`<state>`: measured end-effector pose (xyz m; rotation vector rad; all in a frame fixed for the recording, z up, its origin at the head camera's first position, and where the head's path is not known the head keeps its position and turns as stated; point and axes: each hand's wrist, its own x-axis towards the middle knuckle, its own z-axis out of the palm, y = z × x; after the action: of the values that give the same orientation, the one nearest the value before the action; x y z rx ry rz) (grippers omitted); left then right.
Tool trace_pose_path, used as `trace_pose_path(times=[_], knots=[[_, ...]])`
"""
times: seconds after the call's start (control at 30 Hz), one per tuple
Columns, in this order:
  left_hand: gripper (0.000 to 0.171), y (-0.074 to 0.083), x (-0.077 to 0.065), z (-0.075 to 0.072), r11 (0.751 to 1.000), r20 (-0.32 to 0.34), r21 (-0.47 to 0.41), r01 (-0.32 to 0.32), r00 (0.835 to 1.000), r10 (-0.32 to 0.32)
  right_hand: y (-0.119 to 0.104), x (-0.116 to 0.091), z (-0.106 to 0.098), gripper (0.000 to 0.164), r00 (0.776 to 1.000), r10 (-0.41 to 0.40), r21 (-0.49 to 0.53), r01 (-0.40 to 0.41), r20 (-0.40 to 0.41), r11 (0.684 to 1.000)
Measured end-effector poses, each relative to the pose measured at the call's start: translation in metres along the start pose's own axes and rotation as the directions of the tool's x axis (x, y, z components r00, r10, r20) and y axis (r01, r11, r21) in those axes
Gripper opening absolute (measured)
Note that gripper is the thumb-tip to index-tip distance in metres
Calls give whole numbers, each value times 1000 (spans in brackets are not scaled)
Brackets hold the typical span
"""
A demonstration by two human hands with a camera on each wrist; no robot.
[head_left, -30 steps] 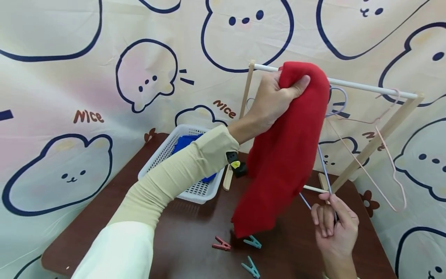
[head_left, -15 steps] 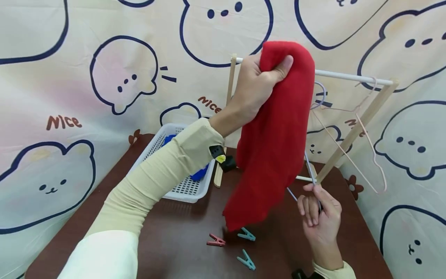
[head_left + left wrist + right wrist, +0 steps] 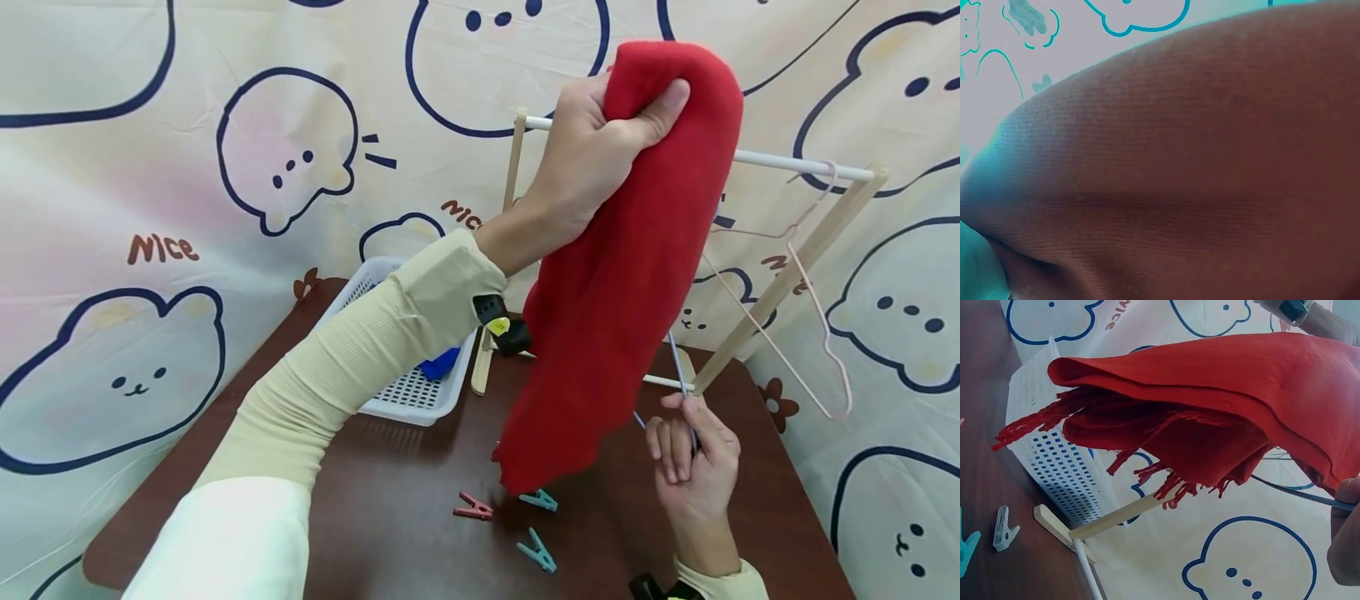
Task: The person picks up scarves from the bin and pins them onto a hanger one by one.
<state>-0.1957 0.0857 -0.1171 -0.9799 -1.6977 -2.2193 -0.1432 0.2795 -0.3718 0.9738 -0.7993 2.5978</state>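
My left hand (image 3: 596, 158) grips a folded red scarf (image 3: 622, 275) near its top, thumb in front, and the cloth hangs down over the table. Tassels fringe the scarf's end in the right wrist view. Lower down, my right hand (image 3: 697, 458) pinches a thin lilac clothes hanger (image 3: 678, 362) by its lower part. Most of that hanger, with its hook, is hidden behind the scarf. In the right wrist view, the hanger's bar (image 3: 1300, 494) runs from my fingers (image 3: 1345, 540) towards the folded cloth. Close ribbed fabric fills the left wrist view and hides the hand there.
A wooden rack with a white rod (image 3: 802, 164) stands behind the scarf, a pink hanger (image 3: 798, 242) hanging at its right. The white basket (image 3: 401, 404) at left holds blue cloth (image 3: 440, 364). A red clothespin (image 3: 474, 507) and teal clothespins (image 3: 537, 551) lie on the brown table (image 3: 390, 508).
My left hand has risen with the scarf, which now covers the lilac hanger's hook. My right hand keeps its pinch on the hanger. The head view has shifted slightly.
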Motion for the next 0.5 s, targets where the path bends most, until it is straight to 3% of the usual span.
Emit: trace_pose_path(times=[0.27, 0.5], knots=[[23, -13, -2, 3, 998, 9, -7, 68, 998, -68, -9, -11, 6, 54, 999, -44, 28, 43, 4, 999], [19, -35, -9, -21, 992, -89, -17, 128, 988, -129, -3, -5, 15, 52, 998, -59, 3, 59, 37, 998]])
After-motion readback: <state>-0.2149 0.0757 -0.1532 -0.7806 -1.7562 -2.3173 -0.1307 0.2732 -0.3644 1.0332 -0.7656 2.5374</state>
